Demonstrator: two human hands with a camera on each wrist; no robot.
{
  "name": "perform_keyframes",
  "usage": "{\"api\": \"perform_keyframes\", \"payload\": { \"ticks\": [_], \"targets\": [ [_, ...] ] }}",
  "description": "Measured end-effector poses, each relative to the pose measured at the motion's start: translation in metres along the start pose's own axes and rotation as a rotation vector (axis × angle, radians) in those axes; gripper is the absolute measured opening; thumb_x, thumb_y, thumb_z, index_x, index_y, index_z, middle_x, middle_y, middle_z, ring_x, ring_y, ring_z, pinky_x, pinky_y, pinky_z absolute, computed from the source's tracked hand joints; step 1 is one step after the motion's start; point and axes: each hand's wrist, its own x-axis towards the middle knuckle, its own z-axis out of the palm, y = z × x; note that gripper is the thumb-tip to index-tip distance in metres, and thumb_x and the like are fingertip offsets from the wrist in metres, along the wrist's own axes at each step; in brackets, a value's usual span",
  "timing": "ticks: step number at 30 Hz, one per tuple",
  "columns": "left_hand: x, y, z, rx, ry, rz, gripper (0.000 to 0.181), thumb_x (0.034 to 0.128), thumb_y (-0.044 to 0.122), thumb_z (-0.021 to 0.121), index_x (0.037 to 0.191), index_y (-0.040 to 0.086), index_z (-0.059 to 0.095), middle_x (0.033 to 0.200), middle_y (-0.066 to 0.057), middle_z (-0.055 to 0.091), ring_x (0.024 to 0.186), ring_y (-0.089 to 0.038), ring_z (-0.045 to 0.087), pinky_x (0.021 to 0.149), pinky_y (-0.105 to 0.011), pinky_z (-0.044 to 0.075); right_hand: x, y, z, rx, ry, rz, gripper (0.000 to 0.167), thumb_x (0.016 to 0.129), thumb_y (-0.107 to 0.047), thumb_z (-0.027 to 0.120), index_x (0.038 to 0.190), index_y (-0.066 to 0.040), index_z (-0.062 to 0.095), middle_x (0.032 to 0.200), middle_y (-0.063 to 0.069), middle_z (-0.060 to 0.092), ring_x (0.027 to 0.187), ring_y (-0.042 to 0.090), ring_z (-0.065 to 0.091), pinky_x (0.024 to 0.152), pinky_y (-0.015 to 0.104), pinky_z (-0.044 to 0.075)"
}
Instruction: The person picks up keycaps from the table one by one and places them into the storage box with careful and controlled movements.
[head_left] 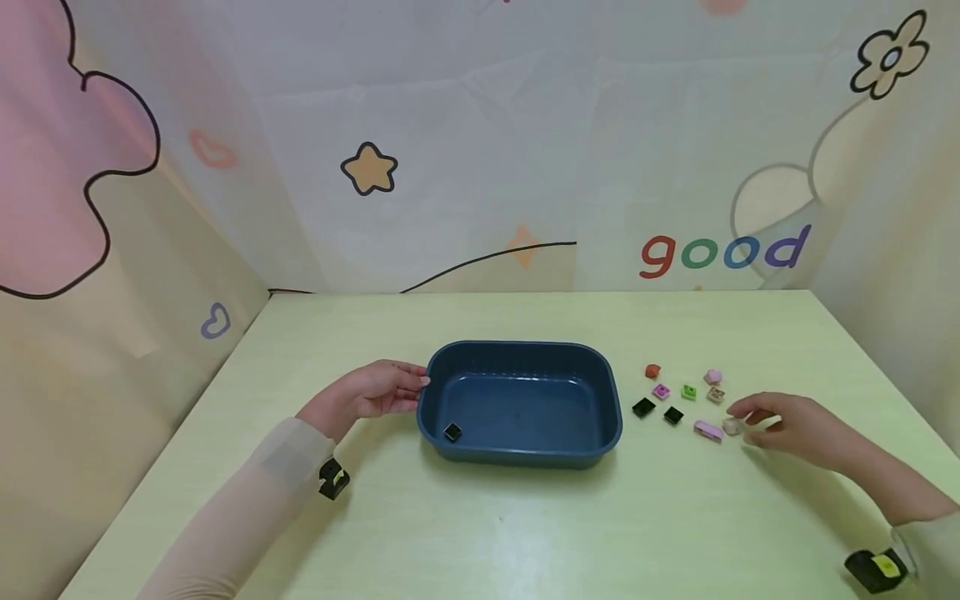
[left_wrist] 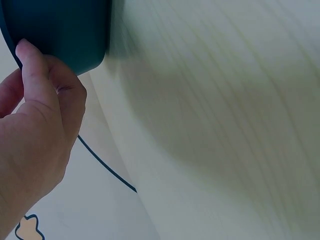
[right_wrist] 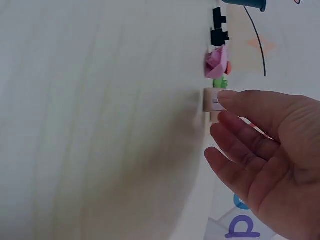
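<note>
While looking down from the head, shows a dark blue, rounded-rectangular plastic tub [head_left: 517, 412] upright in the middle of a pale yellow-green surface [head_left: 510, 533]. Contains one small black square toy brick [head_left: 452, 432], lying on the tub floor in the near left corner. With the left hand [head_left: 382, 389], holds the tub at its left end, fingers and thumb pinching the rim.

To the right of the tub, spreads into a loose group of small toy pieces, all outside it. Nearest the tub, includes a flat black brick [head_left: 643, 407], with a second black brick [head_left: 672, 415] just to the right. Farther back, includes an orange rounded piece [head_left: 652, 371], a bright pink square brick [head_left: 661, 391] and a lime-green square brick [head_left: 688, 392]. On the far right, includes a pale pink angular piece [head_left: 712, 377] just beyond a tan square brick [head_left: 716, 395]. On the near right, includes a long lilac brick [head_left: 708, 430] just left of a small off-white block [head_left: 732, 427], on the surface.

With the right hand [head_left: 798, 429], sets thumb and forefinger at that off-white block, other fingers loosely bent. Cannot tell whether grasping it or merely touching. At the far edge, meets a pale printed backdrop [head_left: 465, 108] with the coloured word "good" [head_left: 725, 251] on the right.
</note>
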Motion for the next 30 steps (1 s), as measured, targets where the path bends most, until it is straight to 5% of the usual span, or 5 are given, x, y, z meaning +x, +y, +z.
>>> {"api": "perform_keyframes", "payload": {
  "ticks": [30],
  "targets": [
    [-0.0008, -0.0006, 0.0005, -0.007, -0.028, 0.031, 0.044, 0.1062, 0.006, 0.049, 0.147, -0.009, 0.042, 0.082, 0.003, 0.069, 0.071, -0.005, 0.068, 0.069, -0.016, 0.061, 0.0097, 0.0087, 0.0077, 0.024, -0.004, -0.007, 0.022, 0.085, 0.000, 0.074, 0.107, 0.002, 0.071, 0.096, 0.006, 0.071, 0.081, -0.015, 0.050, 0.070, 0.019, 0.055]
  ]
}}
